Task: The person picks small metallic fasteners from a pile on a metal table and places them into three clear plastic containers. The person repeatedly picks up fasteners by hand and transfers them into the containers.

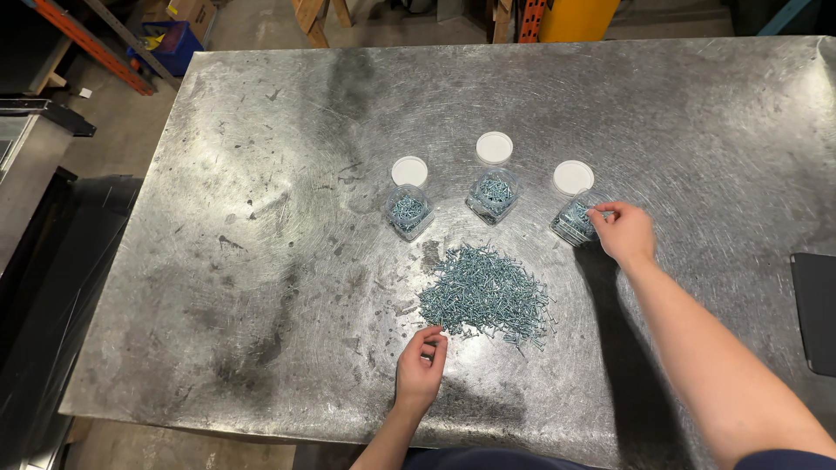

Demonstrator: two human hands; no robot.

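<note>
Scuffed grey sheet-metal worktop carries three small clear plastic jars in a row, each uncapped, with a round white lid lying flat just behind it. Left jar holds bluish zinc-plated screws, roughly half full; its lid lies apart from it. Middle jar holds the same screws, at a like level; its lid sits just behind. Right jar is tilted and also holds screws; its lid lies just beside its rim.

Right hand is at the right jar, fingers curled together at the mouth; whether they pinch a screw or the rim cannot be told. Left hand rests on the worktop at the near edge of a loose heap of bluish screws, fingers bent and drawn together over a few screws at the heap's fringe. The heap lies in front of the middle jar, between the two hands. A dark flat object lies at the worktop's right edge.
</note>
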